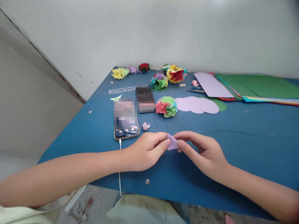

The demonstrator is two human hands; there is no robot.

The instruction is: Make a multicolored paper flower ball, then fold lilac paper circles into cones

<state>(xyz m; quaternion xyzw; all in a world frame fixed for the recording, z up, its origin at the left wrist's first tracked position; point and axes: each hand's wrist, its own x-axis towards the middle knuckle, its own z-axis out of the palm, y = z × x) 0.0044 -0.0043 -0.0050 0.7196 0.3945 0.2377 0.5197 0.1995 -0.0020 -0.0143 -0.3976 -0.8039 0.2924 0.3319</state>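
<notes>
Both hands pinch a small folded lilac paper piece (172, 143) just above the blue table (245, 146). My left hand (146, 152) grips its left side with thumb and fingers closed. My right hand (201, 152) holds its right side, thumb and forefinger closed on it. Beyond the hands lie several lilac paper circles (196, 104) on a green circle (220, 105), with a multicoloured paper flower (166, 106) to their left.
A phone (126, 124) with a white cable (120, 174) lies left of my hands. Several more paper flowers (174, 74) sit at the back by the wall. A ruler (121, 90), a lilac sheet (212, 84) and stacked coloured sheets (261, 87) lie further back.
</notes>
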